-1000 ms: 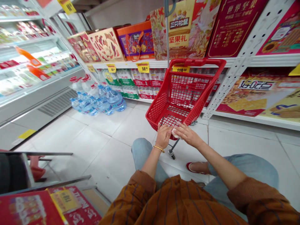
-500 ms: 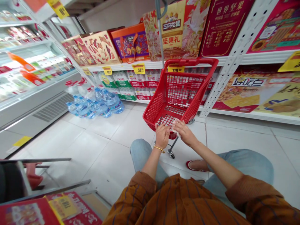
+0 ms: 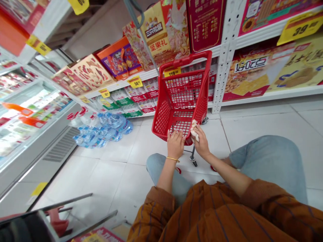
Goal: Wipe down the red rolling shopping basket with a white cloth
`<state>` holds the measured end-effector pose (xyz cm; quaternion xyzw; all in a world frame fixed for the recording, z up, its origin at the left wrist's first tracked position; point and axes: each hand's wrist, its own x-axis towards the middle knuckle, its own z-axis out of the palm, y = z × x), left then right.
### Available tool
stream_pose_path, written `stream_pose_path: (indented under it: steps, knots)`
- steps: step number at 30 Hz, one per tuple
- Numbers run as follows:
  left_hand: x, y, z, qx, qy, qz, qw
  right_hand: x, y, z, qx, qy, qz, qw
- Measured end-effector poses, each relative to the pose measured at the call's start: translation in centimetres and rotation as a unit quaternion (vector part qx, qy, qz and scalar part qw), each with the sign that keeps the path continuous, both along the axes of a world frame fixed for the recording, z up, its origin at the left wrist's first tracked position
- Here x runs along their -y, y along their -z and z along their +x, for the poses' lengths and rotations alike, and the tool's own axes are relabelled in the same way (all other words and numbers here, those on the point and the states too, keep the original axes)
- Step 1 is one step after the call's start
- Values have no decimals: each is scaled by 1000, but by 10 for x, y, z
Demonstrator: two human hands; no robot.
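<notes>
A small red plastic shopping cart point(image 3: 174, 116) stands between my knees, its basket bare inside. My left hand point(image 3: 175, 143), with a gold bangle at the wrist, is hooked over the near rim, fingers curled to the inside. At the near right corner, my right hand point(image 3: 201, 143) grips a crumpled white cloth point(image 3: 194, 130) pressed against the rim. The cloth has some yellowish spots, and part of it is hidden under my fingers. The cart's wheels point(image 3: 193, 161) show on the floor below.
Shelves of gift boxes point(image 3: 158, 37) with yellow price tags rise behind the cart. Packs of bottled water point(image 3: 103, 129) stand on the tiled floor to the left, beside an open refrigerated case point(image 3: 45, 148). A metal-framed rack point(image 3: 101, 218) is at the lower left.
My right hand has moved with the cloth from the middle of the near rim to its right corner. My left hand stays on the rim. The view has tilted.
</notes>
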<state>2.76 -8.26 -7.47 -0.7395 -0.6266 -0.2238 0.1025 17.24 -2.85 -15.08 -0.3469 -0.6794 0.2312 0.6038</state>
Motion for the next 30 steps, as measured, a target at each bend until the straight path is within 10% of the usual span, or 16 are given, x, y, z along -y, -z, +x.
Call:
stream_pose_path:
  steps: [9,30]
  knots:
    - [-31,-24,2,-132,179,-72,972,39,5,-34,-73,5,-98,992]
    - [-32,-17,-15,-202,168,-75,962,18,71,-66,2,15,72,997]
